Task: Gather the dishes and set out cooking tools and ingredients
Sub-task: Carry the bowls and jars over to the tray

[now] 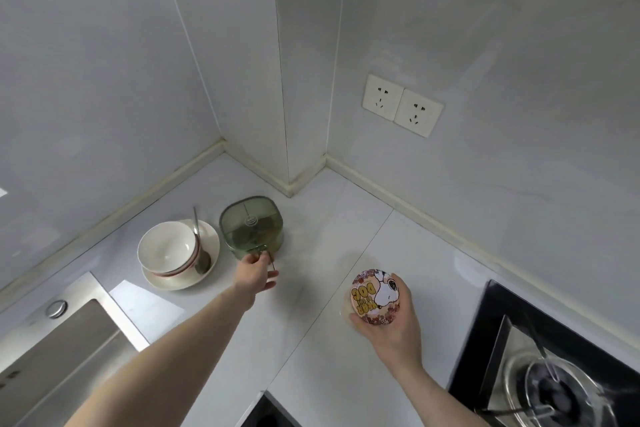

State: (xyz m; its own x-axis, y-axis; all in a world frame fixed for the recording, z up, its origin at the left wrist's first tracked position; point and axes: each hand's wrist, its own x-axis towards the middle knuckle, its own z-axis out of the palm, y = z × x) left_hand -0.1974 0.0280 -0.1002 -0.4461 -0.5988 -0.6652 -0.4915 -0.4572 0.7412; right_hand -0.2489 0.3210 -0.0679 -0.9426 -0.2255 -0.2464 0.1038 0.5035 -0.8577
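A green translucent seasoning box (252,226) stands on the white counter (332,225) near the corner. My left hand (257,272) reaches to its front, fingers curled around its small handle. My right hand (389,317) grips a round jar with a cartoon-dog lid (375,296), which stands on the counter right of centre. Left of the green box, stacked white bowls (169,250) sit on a white plate (211,243) with a metal spoon (200,246) leaning in them.
A steel sink (65,357) lies at the lower left. A black gas hob with a burner (554,385) fills the lower right. Two wall sockets (401,104) sit on the right wall, and a boxed column juts out at the corner.
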